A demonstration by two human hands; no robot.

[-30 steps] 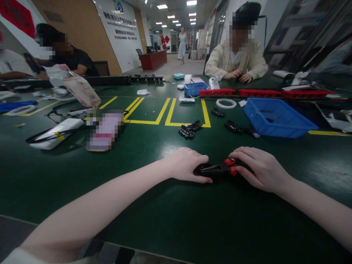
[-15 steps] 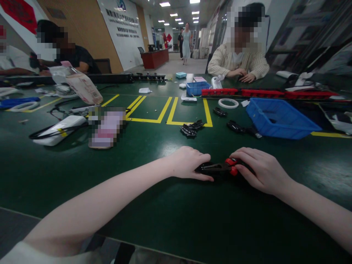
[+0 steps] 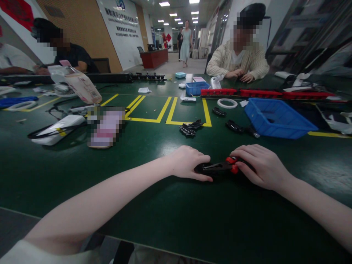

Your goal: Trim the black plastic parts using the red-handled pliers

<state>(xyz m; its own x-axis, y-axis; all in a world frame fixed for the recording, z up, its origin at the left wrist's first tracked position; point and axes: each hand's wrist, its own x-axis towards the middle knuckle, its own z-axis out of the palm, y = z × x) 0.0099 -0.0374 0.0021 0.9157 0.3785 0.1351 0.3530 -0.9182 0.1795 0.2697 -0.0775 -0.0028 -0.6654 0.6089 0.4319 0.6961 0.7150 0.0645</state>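
Long-nose pliers with red-and-black handles lie in my right hand, whose fingers are wrapped round the handles. Their dark jaws point left, to a small black plastic part. My left hand grips that part between thumb and fingers, low over the green table; much of it is hidden by the hand. The tips of the jaws meet or overlap the part, and whether they clamp it I cannot tell. Beyond my hands lie similar black plastic pieces and another black piece.
A blue bin stands at the right, near a white tape ring. Leftward are a phone, a white box-shaped object with a black cable and a tilted bottle. Red strips lie farther back. Several people are around.
The pliers and both hands hold nearly the same pose; the right hand has shifted very slightly. In the background, a walking person has come a little closer.
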